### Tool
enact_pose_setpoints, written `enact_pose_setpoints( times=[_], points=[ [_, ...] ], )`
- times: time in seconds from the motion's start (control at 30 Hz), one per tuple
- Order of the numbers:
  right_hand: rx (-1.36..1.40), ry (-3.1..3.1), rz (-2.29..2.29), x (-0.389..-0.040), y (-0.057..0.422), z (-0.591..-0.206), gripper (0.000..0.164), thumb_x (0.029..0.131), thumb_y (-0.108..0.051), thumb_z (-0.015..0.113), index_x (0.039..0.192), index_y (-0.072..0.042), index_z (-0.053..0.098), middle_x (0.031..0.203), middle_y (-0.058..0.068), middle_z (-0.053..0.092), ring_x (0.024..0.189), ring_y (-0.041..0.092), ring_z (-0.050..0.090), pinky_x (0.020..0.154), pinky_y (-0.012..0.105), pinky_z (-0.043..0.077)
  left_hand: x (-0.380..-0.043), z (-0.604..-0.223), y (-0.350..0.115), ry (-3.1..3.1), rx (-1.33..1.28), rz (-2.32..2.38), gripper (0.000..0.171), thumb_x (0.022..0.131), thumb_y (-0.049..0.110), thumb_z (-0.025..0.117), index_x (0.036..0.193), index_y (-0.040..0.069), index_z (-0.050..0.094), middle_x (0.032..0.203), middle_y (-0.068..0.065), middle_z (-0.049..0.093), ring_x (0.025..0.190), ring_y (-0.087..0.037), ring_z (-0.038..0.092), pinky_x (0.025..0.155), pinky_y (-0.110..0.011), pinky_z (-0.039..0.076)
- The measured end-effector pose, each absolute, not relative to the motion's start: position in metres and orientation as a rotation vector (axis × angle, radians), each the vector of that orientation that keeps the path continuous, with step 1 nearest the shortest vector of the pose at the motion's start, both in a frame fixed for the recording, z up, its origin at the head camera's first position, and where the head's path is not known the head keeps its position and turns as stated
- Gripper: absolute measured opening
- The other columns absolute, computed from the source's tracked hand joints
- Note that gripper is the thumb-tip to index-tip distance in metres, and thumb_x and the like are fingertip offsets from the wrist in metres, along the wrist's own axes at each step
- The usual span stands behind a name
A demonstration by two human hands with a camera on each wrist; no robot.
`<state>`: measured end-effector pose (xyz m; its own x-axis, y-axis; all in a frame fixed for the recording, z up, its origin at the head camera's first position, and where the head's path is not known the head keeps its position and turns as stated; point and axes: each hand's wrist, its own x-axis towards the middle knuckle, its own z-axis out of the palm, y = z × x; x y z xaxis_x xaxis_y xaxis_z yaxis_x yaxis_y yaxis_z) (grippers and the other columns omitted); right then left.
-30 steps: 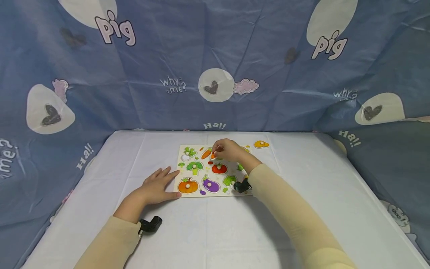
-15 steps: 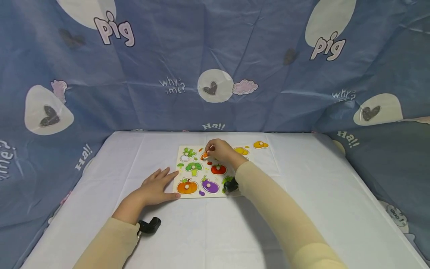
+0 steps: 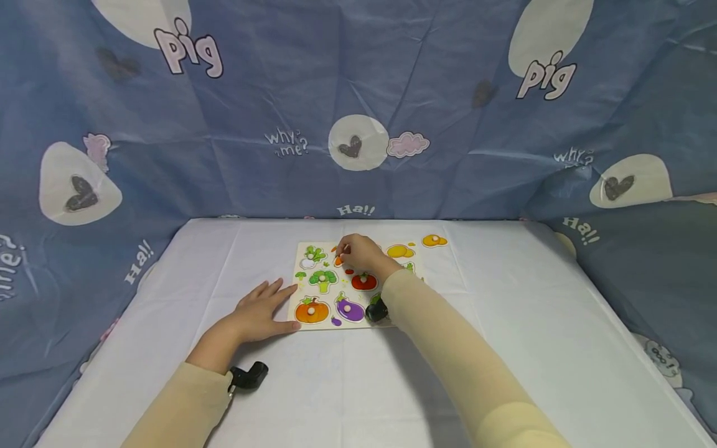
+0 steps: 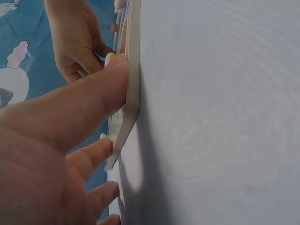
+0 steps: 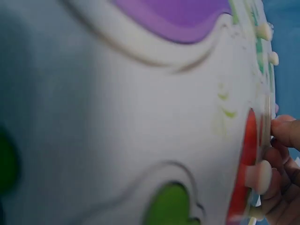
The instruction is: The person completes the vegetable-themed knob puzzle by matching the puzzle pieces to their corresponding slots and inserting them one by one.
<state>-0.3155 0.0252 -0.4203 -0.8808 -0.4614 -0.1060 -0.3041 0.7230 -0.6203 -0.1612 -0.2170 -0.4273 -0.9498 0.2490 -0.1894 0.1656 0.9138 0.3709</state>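
Observation:
A vegetable knob puzzle board lies on the white table. My right hand pinches a carrot puzzle piece, mostly covered by the fingers, low over the board's back row. In the right wrist view, the fingertips of that hand are just beyond the tomato piece. My left hand is spread at the board's left edge, thumb and a fingertip touching it. The left wrist view has the thumb on the board's rim. A potato piece lies on the table past the far right corner.
Knobbed pieces on the board include a radish, a broccoli, a pumpkin and an eggplant. A yellow potato picture shows at the back right. Blue printed cloth hangs behind the table.
My right hand has moved left with the carrot piece, from beside the carrot picture to over it, uncovering the potato picture on the board. The left hand stays at the board's edge.

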Motion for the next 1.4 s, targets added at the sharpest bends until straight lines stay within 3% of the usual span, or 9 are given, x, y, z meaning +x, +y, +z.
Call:
enact_pose_setpoints(
  times=[0.13, 1.07, 1.4],
  points=[
    [-0.594, 2.696, -0.86, -0.3143, 0.0215, -0.4211, 0.007, 0.1, -0.014, 0.062, 0.098, -0.015, 0.069, 0.095, 0.003, 0.065, 0.077, 0.019, 0.058, 0.069, 0.027, 0.05, -0.1611, -0.4276, -0.2167, 2.839, 0.308, 0.53, 0.092, 0.083, 0.062, 0.07, 0.155, 0.015, 0.038, 0.162, -0.023, 0.023, 0.146, -0.052, 0.015, 0.11, -0.075, 0.015],
    [-0.467, 2.693, -0.965, -0.3123, 0.0184, -0.4248, 0.006, 0.1, -0.019, 0.064, 0.097, -0.015, 0.068, 0.096, 0.003, 0.063, 0.082, 0.02, 0.059, 0.069, 0.029, 0.051, -0.1593, -0.4264, -0.2158, 2.846, 0.294, 0.538, 0.092, 0.082, 0.061, 0.071, 0.155, 0.015, 0.039, 0.162, -0.023, 0.024, 0.146, -0.052, 0.015, 0.11, -0.075, 0.015],
    [-0.489, 2.669, -0.994, -0.3132, 0.0211, -0.423, 0.005, 0.098, -0.016, 0.067, 0.1, -0.013, 0.069, 0.1, 0.004, 0.064, 0.087, 0.02, 0.059, 0.075, 0.03, 0.052, -0.1607, -0.4283, -0.2167, 2.845, 0.292, 0.54, 0.093, 0.081, 0.062, 0.071, 0.155, 0.015, 0.039, 0.162, -0.023, 0.023, 0.147, -0.052, 0.014, 0.11, -0.075, 0.015]
  ],
)
